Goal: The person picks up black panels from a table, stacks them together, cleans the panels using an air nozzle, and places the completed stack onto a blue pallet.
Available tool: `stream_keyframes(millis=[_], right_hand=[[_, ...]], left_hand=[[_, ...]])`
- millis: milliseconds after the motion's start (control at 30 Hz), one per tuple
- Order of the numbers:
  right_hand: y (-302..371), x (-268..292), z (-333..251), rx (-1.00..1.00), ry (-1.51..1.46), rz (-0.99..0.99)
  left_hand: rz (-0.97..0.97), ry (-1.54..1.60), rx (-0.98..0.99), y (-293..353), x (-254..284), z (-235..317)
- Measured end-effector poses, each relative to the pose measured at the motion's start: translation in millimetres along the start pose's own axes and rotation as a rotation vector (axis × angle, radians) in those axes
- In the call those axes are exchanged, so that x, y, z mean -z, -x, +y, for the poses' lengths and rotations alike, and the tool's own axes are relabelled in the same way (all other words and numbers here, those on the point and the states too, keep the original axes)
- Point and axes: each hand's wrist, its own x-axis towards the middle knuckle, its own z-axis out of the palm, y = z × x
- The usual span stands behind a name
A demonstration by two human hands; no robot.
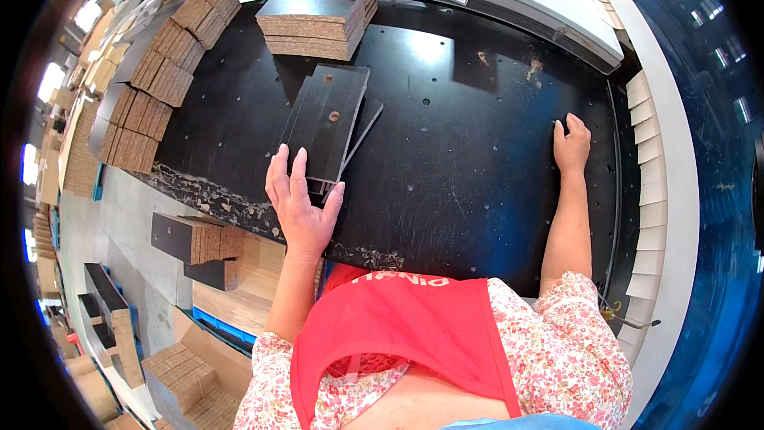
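A small stack of dark boards (328, 123) lies on the black table (446, 183), left of its middle. Two round holes show in the top board, and another thin piece sticks out at an angle on the right side. My left hand (304, 211) spans the stack's near end, fingers along the left edge and thumb at the right corner, gripping it loosely. Over at the table's right side, my right hand (573, 145) rests on the black surface. Its thumb stands a little apart from the loosely bent fingers, and nothing shows in it.
Board stacks with raw chipboard edges stand at the back (310, 28) and along the left edge (163, 60). A white machine beam (525, 8) with a warning label borders the far side. Pale overlapping flaps (646, 159) line the right. More cut pieces (199, 240) sit below left.
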Motion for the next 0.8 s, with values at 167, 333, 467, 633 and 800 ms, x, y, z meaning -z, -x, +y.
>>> stream_keyframes(millis=[167,333,467,633,800], right_hand=[[0.7,-0.4,0.8,0.012,0.000,0.014],[-0.5,-0.4,0.5,0.025,-0.002,0.009],[-1.1,-2.3,2.4,0.022,-0.001,0.009],[-0.5,-3.2,4.4,0.030,0.003,0.017],[-0.9,-3.8,4.9,0.033,0.002,0.016]], left_hand=[[0.019,-0.005,0.013,-1.2,-1.7,1.5],[0.022,-0.031,0.029,-0.5,-1.6,1.4],[0.029,-0.043,0.046,-0.6,-2.4,0.9],[0.025,-0.037,0.058,-1.1,-2.3,0.7],[0.021,-0.022,0.059,-0.7,-1.1,-0.2]])
